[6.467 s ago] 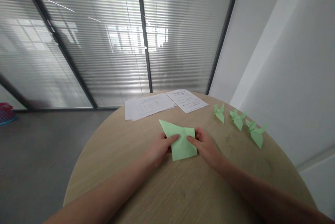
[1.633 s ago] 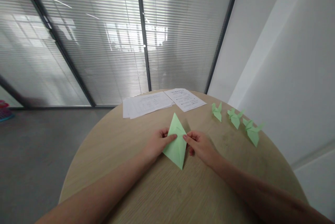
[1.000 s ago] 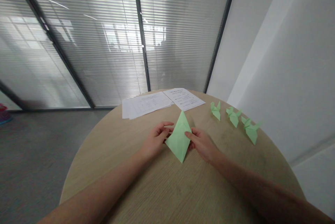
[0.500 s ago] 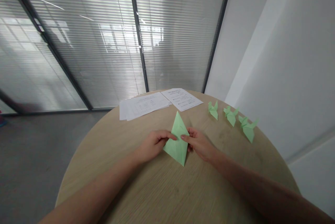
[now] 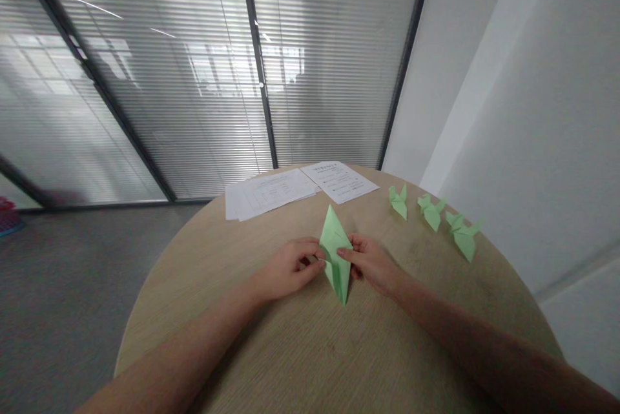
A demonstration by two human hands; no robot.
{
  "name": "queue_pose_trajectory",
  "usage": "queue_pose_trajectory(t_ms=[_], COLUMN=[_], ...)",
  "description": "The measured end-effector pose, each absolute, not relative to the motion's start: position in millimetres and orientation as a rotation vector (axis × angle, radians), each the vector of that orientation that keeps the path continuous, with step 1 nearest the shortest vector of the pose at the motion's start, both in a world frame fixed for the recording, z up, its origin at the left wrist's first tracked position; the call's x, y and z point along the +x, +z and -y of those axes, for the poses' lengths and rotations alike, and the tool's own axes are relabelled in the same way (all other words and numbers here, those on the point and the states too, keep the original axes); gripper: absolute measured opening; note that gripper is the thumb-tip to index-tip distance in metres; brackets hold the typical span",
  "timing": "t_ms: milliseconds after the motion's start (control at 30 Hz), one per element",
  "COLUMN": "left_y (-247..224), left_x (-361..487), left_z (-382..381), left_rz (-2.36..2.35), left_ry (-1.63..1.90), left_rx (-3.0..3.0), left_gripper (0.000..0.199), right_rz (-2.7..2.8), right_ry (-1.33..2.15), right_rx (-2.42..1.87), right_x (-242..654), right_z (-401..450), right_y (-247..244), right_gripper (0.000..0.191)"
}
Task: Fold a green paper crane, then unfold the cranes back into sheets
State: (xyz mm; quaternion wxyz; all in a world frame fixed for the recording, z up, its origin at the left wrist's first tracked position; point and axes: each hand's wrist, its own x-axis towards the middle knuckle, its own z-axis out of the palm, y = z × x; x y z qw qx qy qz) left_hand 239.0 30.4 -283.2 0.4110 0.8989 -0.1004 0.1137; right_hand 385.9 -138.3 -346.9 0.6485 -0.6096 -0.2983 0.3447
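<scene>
A folded sheet of light green paper (image 5: 335,233), shaped like a narrow upright diamond, is held over the middle of the round table. My left hand (image 5: 295,267) pinches its left edge, thumb and forefinger closed on a flap there. On the right edge, my right hand (image 5: 371,262) grips the paper with the thumb on its front face and the fingers curled behind. Part of the paper's left side is bent inward near the left fingertips. The fingers behind the paper are partly hidden.
Three small green origami figures (image 5: 431,210) stand in a row along the table's right edge. Printed white sheets (image 5: 271,193) lie at the back of the wooden table (image 5: 300,349). A glass partition with blinds (image 5: 213,123) rises behind it, and a white wall (image 5: 547,130) on the right.
The paper's lower left flap, which spread out to the left, is now folded inward, so the shape is narrower. My left thumb has moved onto the left edge. The view has shifted slightly.
</scene>
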Motion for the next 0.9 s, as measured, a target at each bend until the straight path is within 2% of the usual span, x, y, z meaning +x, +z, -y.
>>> queue_pose_trajectory(t_ms=[233, 433, 633, 767, 900], left_y=[-301, -309, -310, -313, -312], left_x=[248, 250, 248, 251, 253], left_z=[-27, -22, -18, -17, -17], left_rz=[0.06, -0.032, -0.161, -0.285, -0.332], left_ry=[0.437, 0.392, 0.406, 0.305, 0.415], left_rx=[2.235, 2.046, 1.713, 1.892, 2.169], left_gripper=[0.023, 0.021, 0.048, 0.031, 0.017], right_rz=[0.804, 0.784, 0.563, 0.481, 0.484], right_ry=[0.781, 0.724, 0.575, 0.539, 0.552], right_rx=[-1.351, -1.384, -1.367, -1.334, -1.293], right_x=[382, 382, 383, 381, 378], right_z=[140, 139, 138, 137, 137], right_y=[-344, -347, -347, -344, -342], right_gripper=[0.04, 0.036, 0.033, 0.031, 0.033])
